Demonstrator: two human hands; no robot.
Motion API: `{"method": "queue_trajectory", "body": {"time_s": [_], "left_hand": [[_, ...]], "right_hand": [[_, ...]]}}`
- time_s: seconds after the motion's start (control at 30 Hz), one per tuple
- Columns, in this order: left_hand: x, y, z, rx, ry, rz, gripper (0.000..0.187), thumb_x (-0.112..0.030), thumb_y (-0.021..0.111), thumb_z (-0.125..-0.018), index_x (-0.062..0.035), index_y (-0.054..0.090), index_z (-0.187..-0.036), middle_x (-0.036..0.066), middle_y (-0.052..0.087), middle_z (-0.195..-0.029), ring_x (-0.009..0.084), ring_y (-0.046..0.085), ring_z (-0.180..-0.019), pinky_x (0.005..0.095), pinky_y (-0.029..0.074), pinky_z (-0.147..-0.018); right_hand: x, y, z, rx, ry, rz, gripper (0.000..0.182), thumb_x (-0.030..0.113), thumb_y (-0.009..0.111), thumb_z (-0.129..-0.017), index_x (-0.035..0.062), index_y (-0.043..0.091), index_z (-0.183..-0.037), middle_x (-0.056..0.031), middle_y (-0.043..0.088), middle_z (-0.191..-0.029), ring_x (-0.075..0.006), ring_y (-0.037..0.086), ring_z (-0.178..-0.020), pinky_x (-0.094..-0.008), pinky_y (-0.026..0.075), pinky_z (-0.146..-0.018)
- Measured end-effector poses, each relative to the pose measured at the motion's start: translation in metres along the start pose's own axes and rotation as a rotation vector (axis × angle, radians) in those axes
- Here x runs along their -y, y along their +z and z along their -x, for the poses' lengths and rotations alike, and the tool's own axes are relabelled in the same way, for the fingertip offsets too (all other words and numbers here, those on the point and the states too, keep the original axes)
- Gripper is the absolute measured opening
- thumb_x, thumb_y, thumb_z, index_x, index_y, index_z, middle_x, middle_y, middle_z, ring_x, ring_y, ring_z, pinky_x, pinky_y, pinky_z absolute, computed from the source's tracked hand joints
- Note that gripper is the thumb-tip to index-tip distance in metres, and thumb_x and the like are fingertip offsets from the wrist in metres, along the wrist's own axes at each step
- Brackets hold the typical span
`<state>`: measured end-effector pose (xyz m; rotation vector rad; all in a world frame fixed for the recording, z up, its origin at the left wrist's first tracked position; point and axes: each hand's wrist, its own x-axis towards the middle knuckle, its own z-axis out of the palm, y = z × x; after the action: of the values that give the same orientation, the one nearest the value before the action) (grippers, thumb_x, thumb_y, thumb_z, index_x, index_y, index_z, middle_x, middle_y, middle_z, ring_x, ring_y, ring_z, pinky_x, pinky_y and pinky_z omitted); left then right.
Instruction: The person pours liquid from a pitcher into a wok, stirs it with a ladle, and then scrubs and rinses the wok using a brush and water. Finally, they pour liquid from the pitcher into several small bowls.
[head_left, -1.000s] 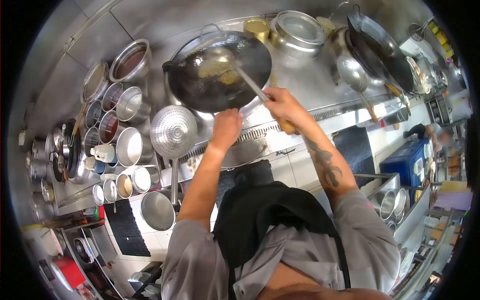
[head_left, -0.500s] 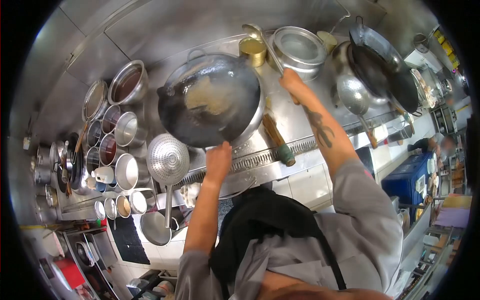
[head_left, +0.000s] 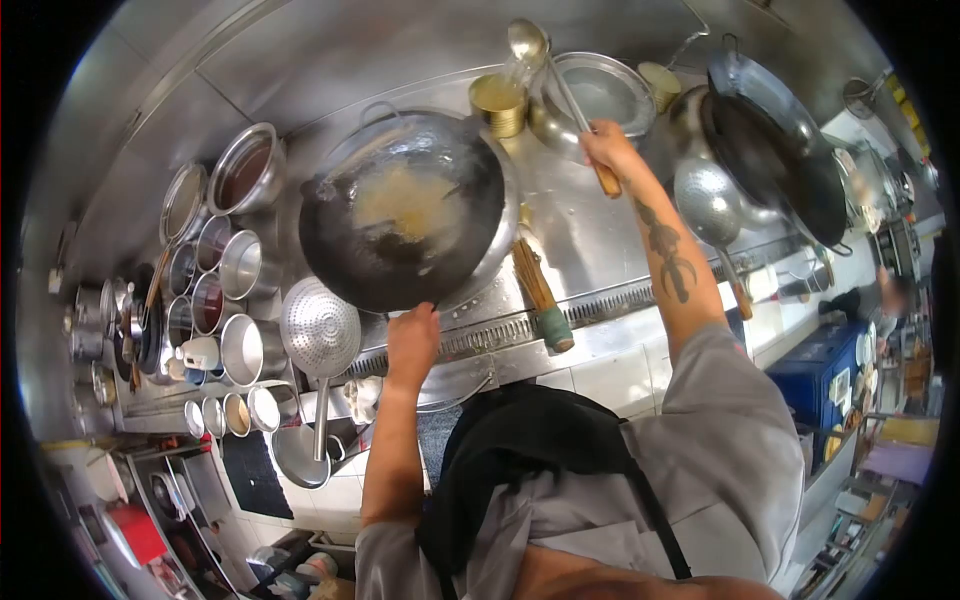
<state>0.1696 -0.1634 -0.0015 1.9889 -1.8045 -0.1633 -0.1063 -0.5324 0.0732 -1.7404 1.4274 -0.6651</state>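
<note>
My left hand (head_left: 413, 342) is closed at the near edge of a black wok (head_left: 465, 205), apparently on its handle, which my fingers mostly hide. Cloudy yellowish liquid (head_left: 405, 203) lies in the wok, bubbling around its edges. My right hand (head_left: 610, 148) grips the wooden-ended handle of a ladle (head_left: 529, 40). The ladle's bowl is tilted above a gold-coloured tin (head_left: 498, 118), and clear liquid streams from it toward the tin. Just right of the tin stands a steel pot (head_left: 640, 118) with a wide rim.
A bamboo brush (head_left: 540, 290) lies right of the wok. A perforated skimmer (head_left: 320, 328) rests at its left, near several steel pots (head_left: 242, 262). Another skimmer (head_left: 708, 200) and a second dark wok (head_left: 790, 180) are at right. A co-worker (head_left: 885, 300) is at far right.
The ladle has risen and tipped, and liquid now falls from it. My right hand has moved slightly right and up. The wok has tilted and shifted a little left with my left hand.
</note>
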Motion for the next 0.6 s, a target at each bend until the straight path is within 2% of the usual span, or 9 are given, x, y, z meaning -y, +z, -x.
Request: {"method": "queue_trajectory", "body": {"time_s": [0.07,0.17,0.2,0.3,0.4,0.47,0.5,0.53,0.6], "left_hand": [[0.005,0.004,0.002,-0.036,0.02,0.038,0.018,-0.013,0.063,-0.085,-0.0005,0.062,-0.099,0.016,0.066,-0.084,0.0339,0.064,-0.079,0.0456,0.046,-0.074],[0.004,0.0,0.002,-0.015,-0.004,0.135,0.026,-0.013,0.064,-0.084,0.0005,0.06,-0.107,0.017,0.064,-0.095,0.035,0.062,-0.088,0.0454,0.045,-0.08],[0.003,-0.002,0.003,0.006,-0.029,0.173,0.03,-0.013,0.065,-0.084,0.0008,0.06,-0.11,0.018,0.063,-0.099,0.0356,0.061,-0.091,0.0453,0.045,-0.082],[-0.001,-0.009,0.001,-0.092,0.017,0.274,0.036,-0.012,0.065,-0.084,0.0013,0.056,-0.117,0.022,0.057,-0.113,0.0387,0.056,-0.102,0.0456,0.045,-0.087],[-0.004,-0.02,-0.005,-0.07,-0.029,0.337,0.042,-0.012,0.064,-0.086,0.0028,0.053,-0.123,0.026,0.052,-0.12,0.0422,0.052,-0.111,0.0455,0.042,-0.096],[-0.002,-0.026,-0.012,-0.091,-0.012,0.308,0.044,-0.012,0.064,-0.086,0.0033,0.051,-0.125,0.027,0.05,-0.123,0.0427,0.05,-0.115,0.0452,0.04,-0.099],[-0.001,-0.028,-0.018,-0.1,0.005,0.298,0.045,-0.012,0.063,-0.086,0.0036,0.05,-0.127,0.028,0.05,-0.125,0.0429,0.049,-0.117,0.045,0.039,-0.101],[-0.001,-0.031,-0.023,-0.093,-0.012,0.267,0.046,-0.013,0.063,-0.087,0.0039,0.049,-0.128,0.028,0.049,-0.127,0.0431,0.047,-0.12,0.045,0.038,-0.103],[0.003,-0.032,-0.038,-0.106,0.022,0.259,0.046,-0.013,0.063,-0.087,0.0039,0.049,-0.128,0.029,0.049,-0.126,0.0435,0.047,-0.119,0.0454,0.038,-0.103]], "right_hand": [[-0.008,-0.028,0.028,-0.094,-0.029,0.103,0.024,0.018,0.056,-0.084,-0.0034,0.06,-0.094,-0.0155,0.065,-0.077,-0.0301,0.063,-0.065,-0.0403,0.05,-0.061],[-0.066,-0.057,0.011,-0.368,-0.126,0.525,0.03,0.018,0.057,-0.084,-0.0052,0.058,-0.103,-0.0249,0.066,-0.092,-0.0407,0.065,-0.086,-0.0463,0.051,-0.074],[-0.069,-0.065,0.016,-0.337,-0.046,0.474,0.032,0.018,0.059,-0.082,-0.0061,0.059,-0.104,-0.0305,0.063,-0.101,-0.0461,0.06,-0.1,-0.0485,0.048,-0.083],[-0.077,-0.067,0.031,-0.305,0.039,0.521,0.031,0.018,0.06,-0.082,-0.0078,0.059,-0.1,-0.0273,0.066,-0.09,-0.0417,0.066,-0.085,-0.0481,0.051,-0.074],[-0.068,-0.067,0.042,-0.07,0.31,0.264,0.028,0.017,0.06,-0.082,-0.0081,0.059,-0.093,-0.0205,0.065,-0.075,-0.032,0.066,-0.065,-0.0448,0.051,-0.057],[-0.068,-0.06,0.038,-0.054,0.478,-0.03,0.02,0.015,0.056,-0.086,-0.0042,0.058,-0.086,-0.0093,0.058,-0.061,-0.0197,0.055,-0.048,-0.0375,0.045,-0.043],[-0.083,-0.062,0.029,0.013,0.495,-0.345,0.015,0.014,0.053,-0.086,0.0013,0.056,-0.077,-0.0051,0.057,-0.06,-0.0178,0.055,-0.05,-0.0343,0.045,-0.046],[-0.085,-0.065,0.03,0.08,0.493,-0.662,0.019,0.012,0.051,-0.086,0.0068,0.053,-0.068,-0.0009,0.056,-0.06,-0.016,0.055,-0.051,-0.0311,0.045,-0.05],[-0.065,-0.072,0.044,0.121,0.482,-1.076,0.013,0.01,0.048,-0.087,0.0083,0.049,-0.074,0.0009,0.053,-0.062,-0.0114,0.053,-0.051,-0.0282,0.041,-0.048]]}}
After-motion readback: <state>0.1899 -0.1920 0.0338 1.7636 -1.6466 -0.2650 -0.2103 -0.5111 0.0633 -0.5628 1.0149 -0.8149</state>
